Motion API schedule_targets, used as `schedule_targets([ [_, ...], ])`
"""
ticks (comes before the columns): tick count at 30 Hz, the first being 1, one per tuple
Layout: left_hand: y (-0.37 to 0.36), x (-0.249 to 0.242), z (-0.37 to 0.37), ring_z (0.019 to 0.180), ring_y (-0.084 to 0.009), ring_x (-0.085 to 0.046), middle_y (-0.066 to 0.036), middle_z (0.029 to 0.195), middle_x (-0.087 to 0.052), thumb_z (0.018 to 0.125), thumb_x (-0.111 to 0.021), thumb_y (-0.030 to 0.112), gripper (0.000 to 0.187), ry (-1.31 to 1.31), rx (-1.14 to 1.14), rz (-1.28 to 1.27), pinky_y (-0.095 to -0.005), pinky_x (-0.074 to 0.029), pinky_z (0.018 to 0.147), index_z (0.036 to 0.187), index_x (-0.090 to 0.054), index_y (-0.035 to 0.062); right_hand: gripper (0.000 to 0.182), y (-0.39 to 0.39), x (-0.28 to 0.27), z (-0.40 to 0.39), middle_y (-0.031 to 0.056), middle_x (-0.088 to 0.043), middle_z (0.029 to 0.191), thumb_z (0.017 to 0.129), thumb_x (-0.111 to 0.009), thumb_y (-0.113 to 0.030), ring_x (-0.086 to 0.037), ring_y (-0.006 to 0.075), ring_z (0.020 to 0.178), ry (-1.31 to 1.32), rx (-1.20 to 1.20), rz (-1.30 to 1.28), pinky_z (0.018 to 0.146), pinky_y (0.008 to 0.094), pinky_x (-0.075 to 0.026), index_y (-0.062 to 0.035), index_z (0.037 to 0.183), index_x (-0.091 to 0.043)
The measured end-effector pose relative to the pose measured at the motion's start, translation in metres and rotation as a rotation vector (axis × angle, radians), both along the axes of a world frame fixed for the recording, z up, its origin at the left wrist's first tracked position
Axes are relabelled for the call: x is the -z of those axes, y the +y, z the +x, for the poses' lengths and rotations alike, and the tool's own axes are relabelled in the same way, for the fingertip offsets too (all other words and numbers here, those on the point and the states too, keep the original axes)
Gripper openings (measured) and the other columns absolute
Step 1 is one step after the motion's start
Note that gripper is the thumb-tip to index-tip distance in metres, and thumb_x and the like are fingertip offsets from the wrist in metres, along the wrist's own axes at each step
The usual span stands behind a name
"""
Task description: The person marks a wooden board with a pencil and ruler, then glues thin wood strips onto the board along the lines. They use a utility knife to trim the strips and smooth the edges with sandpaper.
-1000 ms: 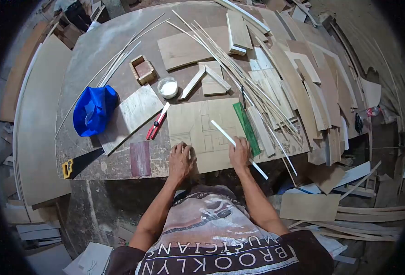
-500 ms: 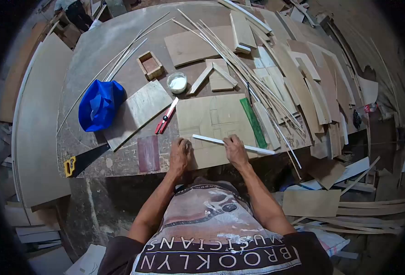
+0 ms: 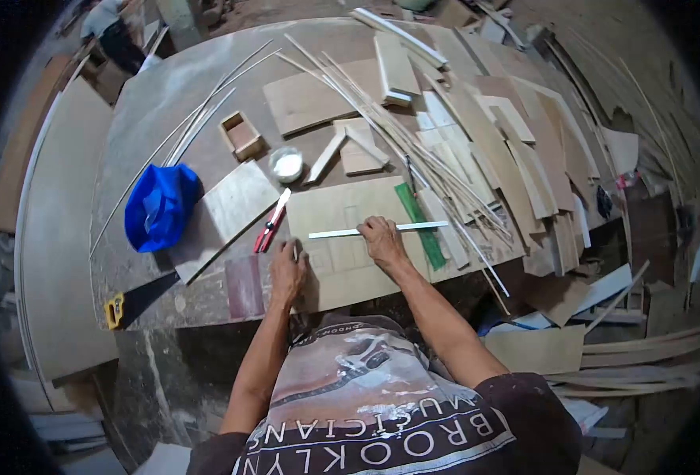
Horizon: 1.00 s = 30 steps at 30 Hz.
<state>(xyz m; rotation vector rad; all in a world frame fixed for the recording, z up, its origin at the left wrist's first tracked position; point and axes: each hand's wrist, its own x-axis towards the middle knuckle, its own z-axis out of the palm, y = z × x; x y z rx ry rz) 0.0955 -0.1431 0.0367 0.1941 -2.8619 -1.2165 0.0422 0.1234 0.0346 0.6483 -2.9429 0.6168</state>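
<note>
A thin plywood sheet point(image 3: 334, 277) with pencilled rectangles lies at the front of the worktable. My right hand point(image 3: 385, 244) is closed on a narrow white strip point(image 3: 421, 226), which lies roughly level across the sheet and over a green strip point(image 3: 419, 226). At the sheet's left edge, my left hand point(image 3: 288, 273) rests with its fingertips down and slightly apart, holding nothing that I can see. Just above it is a red utility knife point(image 3: 270, 225). To its left lies a dark reddish sanding sheet point(image 3: 244, 286).
A blue bag point(image 3: 162, 207), a handsaw point(image 3: 115, 310), a pale board point(image 3: 227, 210), a wooden box point(image 3: 240, 134) and a tub of white paste point(image 3: 287, 164) surround the sheet. Thin sticks point(image 3: 389, 119) and stacked offcuts point(image 3: 516, 166) fill the right. Another person point(image 3: 112, 36) is far left.
My right hand has moved the white strip up the sheet and turned it from sloping to nearly level. My left hand's fingers have loosened at the sheet's left edge. The view has shifted slightly.
</note>
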Motion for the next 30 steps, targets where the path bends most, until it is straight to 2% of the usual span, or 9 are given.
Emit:
schedule_targets([
  [6, 0.023, -0.001, 0.005, 0.106, -0.0419, -0.06, -0.02, 0.119, -0.057, 0.088, -0.071, 0.014, 0.032, 0.08, -0.005, -0.249, -0.0478, -0.051, 0.089, 0.119, -0.062, 0.0074, 0.02, 0.076, 0.003, -0.012, 0.0106, -0.064, 0.108, 0.088, -0.057, -0.008, -0.059, 0.0303, 0.108, 0.155, 0.284, -0.006, 0.097, 0.0508, -0.04, -0.0074, 0.104, -0.07],
  [8, 0.032, 0.0, 0.003, 0.108, -0.0423, -0.058, -0.021, 0.12, -0.057, 0.088, -0.071, 0.013, 0.034, 0.056, -0.001, -0.26, -0.0476, -0.05, 0.09, 0.12, -0.062, 0.0054, 0.018, 0.119, 0.007, -0.03, 0.0091, -0.065, 0.115, 0.09, -0.058, -0.01, -0.058, 0.0309, 0.113, 0.024, 0.472, 0.045, 0.096, 0.0516, -0.039, -0.0086, 0.103, -0.07],
  [12, 0.06, -0.002, 0.0, 0.112, -0.0414, -0.058, -0.024, 0.122, -0.058, 0.091, -0.069, 0.018, 0.033, 0.08, -0.039, -0.211, -0.0478, -0.05, 0.093, 0.119, -0.064, 0.0013, 0.016, 0.19, -0.011, -0.058, 0.0073, -0.064, 0.121, 0.092, -0.061, -0.016, -0.057, 0.031, 0.116, 0.253, 0.76, 0.135, 0.097, 0.0513, -0.042, -0.0118, 0.104, -0.071],
  [14, 0.073, 0.004, -0.002, 0.112, -0.0406, -0.058, -0.024, 0.121, -0.058, 0.091, -0.069, 0.017, 0.031, 0.0, -0.067, -0.132, -0.0476, -0.051, 0.092, 0.118, -0.065, 0.001, 0.015, 0.225, 0.001, -0.075, 0.007, -0.065, 0.12, 0.092, -0.062, -0.017, -0.058, 0.0302, 0.114, 0.34, 0.738, 0.086, 0.097, 0.0503, -0.043, -0.0123, 0.103, -0.072],
  [16, 0.088, 0.01, -0.005, 0.111, -0.0401, -0.059, -0.023, 0.122, -0.058, 0.091, -0.068, 0.016, 0.031, 0.08, -0.073, -0.147, -0.0474, -0.051, 0.092, 0.117, -0.065, 0.0009, 0.017, 0.241, -0.002, -0.084, 0.0083, -0.068, 0.117, 0.091, -0.063, -0.017, -0.06, 0.0302, 0.112, 0.211, 0.614, 0.119, 0.095, 0.0484, -0.044, -0.0121, 0.105, -0.072],
  [17, 0.096, 0.012, -0.005, 0.11, -0.0401, -0.059, -0.023, 0.122, -0.058, 0.091, -0.069, 0.017, 0.03, 0.071, -0.072, -0.135, -0.0471, -0.051, 0.092, 0.117, -0.065, 0.0012, 0.015, 0.246, -0.003, -0.087, 0.0114, -0.068, 0.109, 0.091, -0.06, -0.014, -0.061, 0.0307, 0.108, 0.098, 0.549, 0.146, 0.092, 0.0481, -0.044, -0.0114, 0.101, -0.072],
  [20, 0.118, 0.006, -0.009, 0.108, -0.0397, -0.06, -0.022, 0.121, -0.058, 0.09, -0.069, 0.017, 0.031, 0.074, -0.06, -0.146, -0.0464, -0.052, 0.091, 0.117, -0.065, 0.0018, 0.014, 0.257, 0.004, -0.095, 0.0125, -0.066, 0.105, 0.092, -0.056, -0.012, -0.061, 0.0328, 0.105, 0.062, 0.464, 0.183, 0.09, 0.0486, -0.045, -0.0108, 0.099, -0.069],
  [26, 0.139, 0.008, -0.016, 0.106, -0.0383, -0.063, -0.021, 0.123, -0.057, 0.091, -0.069, 0.022, 0.039, 0.05, -0.059, -0.056, -0.0438, -0.054, 0.089, 0.123, -0.064, 0.0008, 0.015, 0.268, 0.001, -0.095, 0.0177, -0.062, 0.103, 0.092, -0.053, -0.006, -0.059, 0.0381, 0.103, 0.129, 0.456, 0.097, 0.088, 0.0502, -0.046, -0.0033, 0.104, -0.062],
  [30, 0.138, 0.013, -0.027, 0.092, -0.0344, -0.067, -0.021, 0.117, -0.061, 0.089, -0.068, 0.019, 0.037, 0.126, -0.041, -0.034, -0.0419, -0.056, 0.081, 0.119, -0.066, -0.0026, 0.021, 0.272, -0.021, -0.087, 0.0226, -0.06, 0.107, 0.095, -0.048, -0.006, -0.059, 0.0422, 0.1, 0.22, 0.462, 0.015, 0.087, 0.05, -0.047, 0.0013, 0.112, -0.058],
])
